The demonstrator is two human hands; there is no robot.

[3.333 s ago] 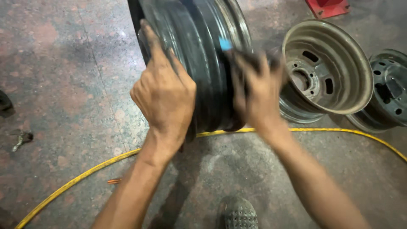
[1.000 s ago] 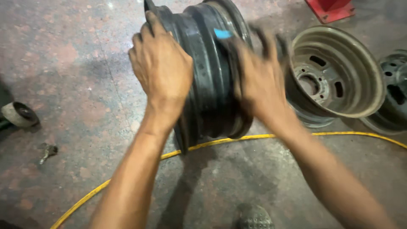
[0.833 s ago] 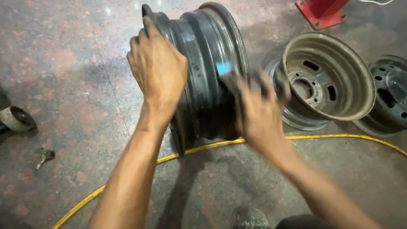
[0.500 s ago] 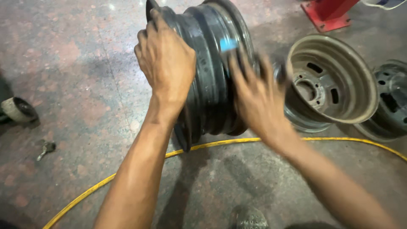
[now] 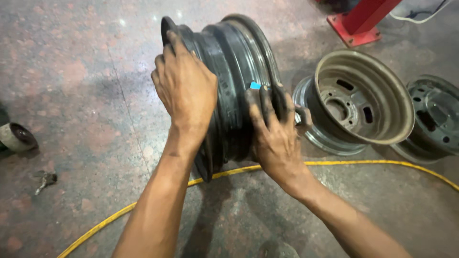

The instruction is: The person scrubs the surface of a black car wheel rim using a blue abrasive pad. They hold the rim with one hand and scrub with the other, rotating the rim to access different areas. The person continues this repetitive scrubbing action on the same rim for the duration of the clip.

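Standing on edge on the stained concrete floor [image 5: 76,95], the black steel wheel rim [image 5: 229,86] is braced by both hands. Spread flat, the left hand [image 5: 187,91] presses on the rim's barrel near its left flange. Against the right flange, the right hand [image 5: 273,136] clutches a dark rag with a small blue tab [image 5: 255,86] beside its fingertips. Right of the rim lies a grey rim [image 5: 356,102], then a darker one [image 5: 430,117]. A yellow hose [image 5: 382,165] runs beneath the black rim.
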